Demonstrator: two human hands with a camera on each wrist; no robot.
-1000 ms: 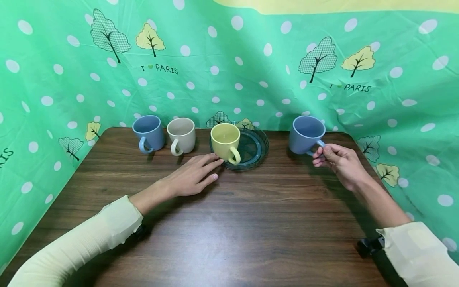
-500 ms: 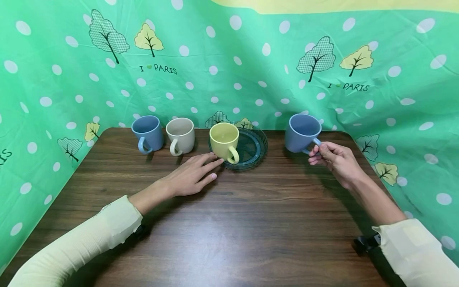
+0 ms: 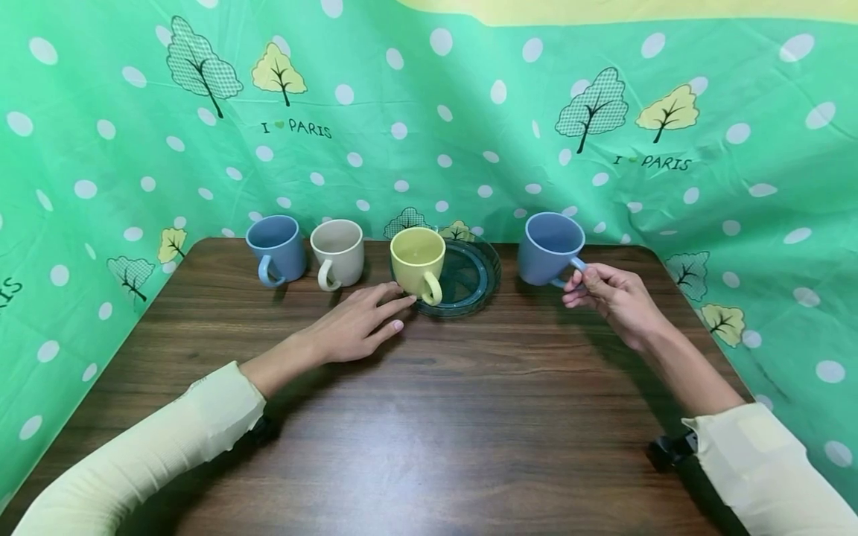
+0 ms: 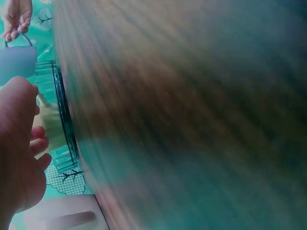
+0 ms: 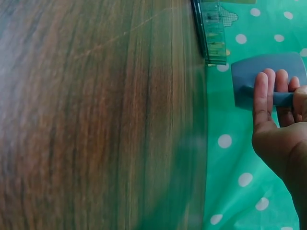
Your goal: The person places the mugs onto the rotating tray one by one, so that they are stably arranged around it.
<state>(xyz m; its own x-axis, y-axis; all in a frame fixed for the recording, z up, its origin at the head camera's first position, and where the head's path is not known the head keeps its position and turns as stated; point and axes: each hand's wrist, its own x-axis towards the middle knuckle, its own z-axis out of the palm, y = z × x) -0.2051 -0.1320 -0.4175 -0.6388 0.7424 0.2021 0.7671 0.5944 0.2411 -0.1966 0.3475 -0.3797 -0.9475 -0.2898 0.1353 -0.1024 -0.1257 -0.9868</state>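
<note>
My right hand (image 3: 620, 301) pinches the handle of a blue mug (image 3: 539, 260), which is upright to the right of the glass plate (image 3: 469, 281). In the right wrist view, a gap shows between this mug (image 5: 244, 74) and the tabletop, and the right hand (image 5: 276, 132) has its fingers at the handle. A yellow mug (image 3: 410, 266) stands on the plate's left part. My left hand (image 3: 355, 327) lies with loosely extended fingers, its fingertips by the yellow mug's base and the plate's near left rim; contact is unclear. The left wrist view shows the left hand (image 4: 19, 139) beside the yellow mug (image 4: 53, 123).
Left of the plate stand a grey-white mug (image 3: 347, 260) and a second blue mug (image 3: 290, 257), handles toward the front. The brown wooden table (image 3: 429, 432) ends at the back against a green dotted curtain (image 3: 469, 89), which also hangs at both sides.
My right hand has moved left with the blue mug, narrowing the distance to the plate. The left hand has stayed nearly in place beside the yellow mug.
</note>
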